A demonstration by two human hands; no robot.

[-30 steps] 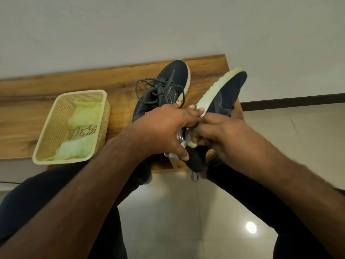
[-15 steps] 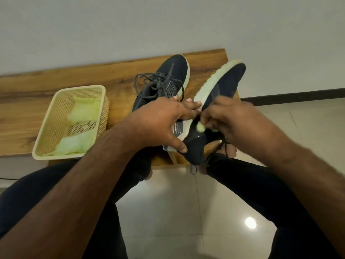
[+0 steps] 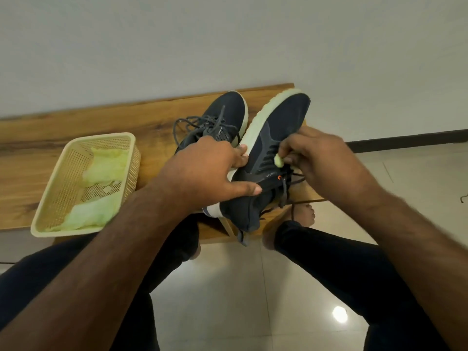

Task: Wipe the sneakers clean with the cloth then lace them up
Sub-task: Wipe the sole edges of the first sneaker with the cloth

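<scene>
A plain pale wall [image 3: 228, 41] fills the upper part of the view. A wooden desk [image 3: 76, 127] with visible grain stands against it. Glossy light floor tiles [image 3: 228, 300] reflect a bright lamp spot [image 3: 339, 314]. A dark skirting board [image 3: 405, 140] edges the wall.

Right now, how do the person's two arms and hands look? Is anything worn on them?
Both forearms are bare up to the frame edge: no sleeves show. The left hand and the right hand have no gloves, and no rings, watch or bracelets are visible. The fingernails are short. Dark trousers cover the legs below.
</scene>
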